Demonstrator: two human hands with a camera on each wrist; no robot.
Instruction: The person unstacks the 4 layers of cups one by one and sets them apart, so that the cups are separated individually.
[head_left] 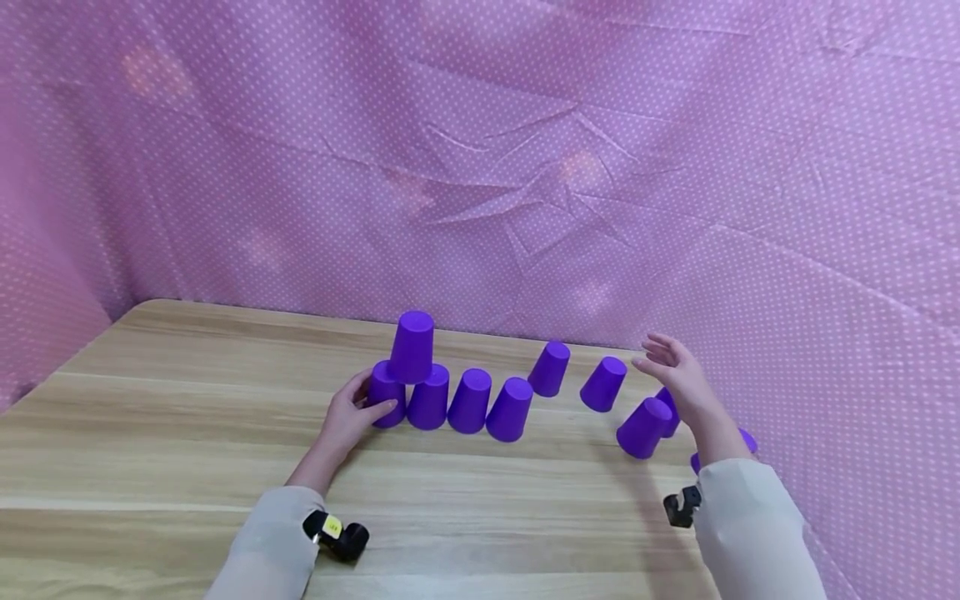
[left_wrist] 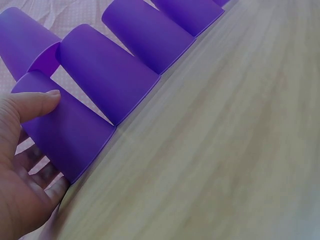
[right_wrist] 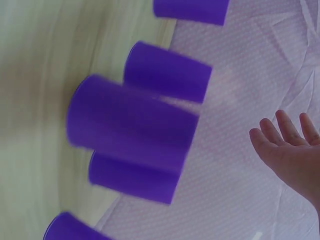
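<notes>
the leftmost cup [head_left: 386, 407] in a row of four inverted purple cups [head_left: 469, 402] on the wooden table [head_left: 450, 517] is gripped between the thumb and fingers of the left hand [head_left: 350, 418]. a raised cup [head_left: 412, 348] is supported across it and the neighbouring cup [head_left: 429, 405]. the right hand [head_left: 681, 377] is held with fingers loosely extended near the loose cups [head_left: 602, 385]; some are partly hidden and cannot be surely counted.

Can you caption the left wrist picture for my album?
Left hand holding an upside-down purple plastic cup on a pale wooden table, another purple plastic cup resting partly on top.
</notes>
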